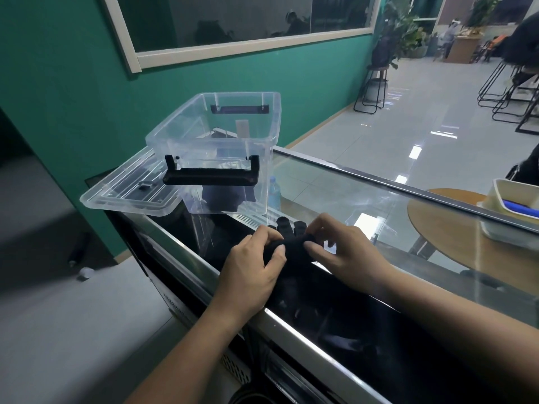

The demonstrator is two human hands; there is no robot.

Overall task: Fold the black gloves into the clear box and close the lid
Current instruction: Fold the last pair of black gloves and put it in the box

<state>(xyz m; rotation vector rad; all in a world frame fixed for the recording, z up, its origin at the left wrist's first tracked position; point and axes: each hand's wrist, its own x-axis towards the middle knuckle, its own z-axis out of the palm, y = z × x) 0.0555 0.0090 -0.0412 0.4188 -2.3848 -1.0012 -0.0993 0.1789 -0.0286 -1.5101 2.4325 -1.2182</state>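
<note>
A black glove (293, 248) lies on the glass counter top, its fingers pointing away from me. My left hand (253, 268) pinches its near left edge and my right hand (341, 252) pinches the right edge, lifting a fold of cloth between them. The clear box (215, 135) stands open just beyond, with black handles, and a dark folded item (226, 196) rests inside on its bottom. The clear lid (131, 188) lies flat to the box's left, partly under it.
The glass counter (364, 199) has a metal rail along its far edge. A small plastic bottle (274, 191) shows behind the box. At right are a round wooden table (443, 223) and a cream tray (513, 211) holding a blue item. Green wall at left.
</note>
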